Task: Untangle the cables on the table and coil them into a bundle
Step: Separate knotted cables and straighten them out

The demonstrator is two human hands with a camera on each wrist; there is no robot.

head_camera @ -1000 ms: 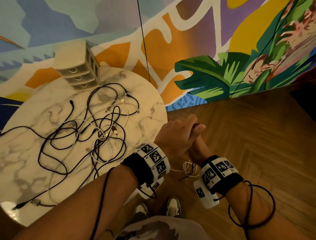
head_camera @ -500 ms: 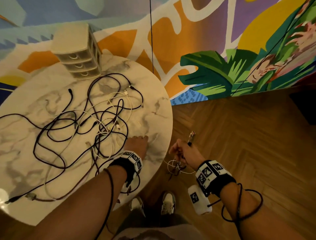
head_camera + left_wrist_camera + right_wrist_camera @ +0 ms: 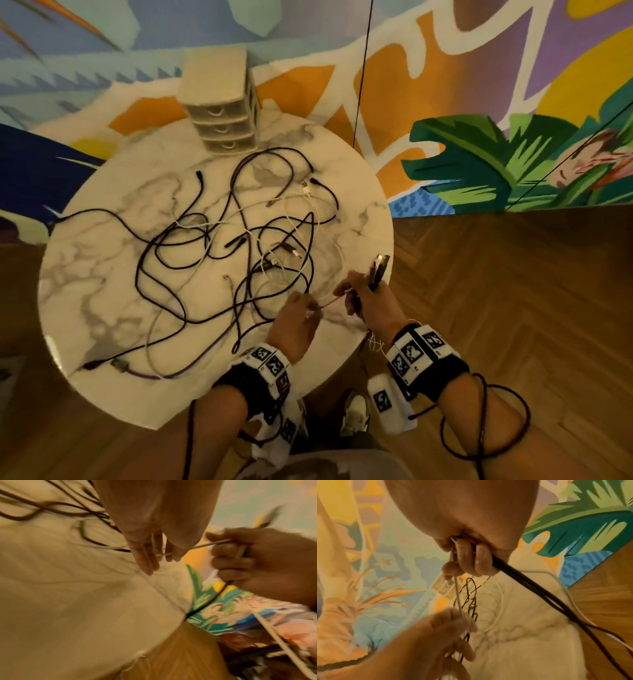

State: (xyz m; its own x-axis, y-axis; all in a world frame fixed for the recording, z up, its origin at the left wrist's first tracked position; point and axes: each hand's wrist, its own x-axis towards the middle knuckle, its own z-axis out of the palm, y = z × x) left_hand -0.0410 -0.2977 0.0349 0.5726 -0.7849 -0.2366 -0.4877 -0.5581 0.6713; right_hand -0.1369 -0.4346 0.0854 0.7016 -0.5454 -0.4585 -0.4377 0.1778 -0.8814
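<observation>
While both hands work at the near right edge of the round marble table (image 3: 102, 308), a thin white cable (image 3: 329, 301) runs taut between them. The left hand (image 3: 296, 320) pinches that cable between thumb and fingertips (image 3: 145, 561), low over the tabletop. Just beside it, the right hand (image 3: 371, 301) is clenched around the same white cable together with a bunch of dark cables (image 3: 530, 588), whose plug ends (image 3: 378, 270) stick up out of the fist; their lengths trail down past the table's edge toward the wooden floor (image 3: 513, 308). Both wrists wear dark bands with black-and-white markers. Beyond the hands, a loose tangle of black and white cables (image 3: 239, 246) sprawls across the middle of the table, with one purple-tinted cable (image 3: 164, 375) curving along the near left rim. At the far edge stands a small beige drawer unit (image 3: 222, 102), and behind it rises a brightly painted mural wall (image 3: 479, 102).
</observation>
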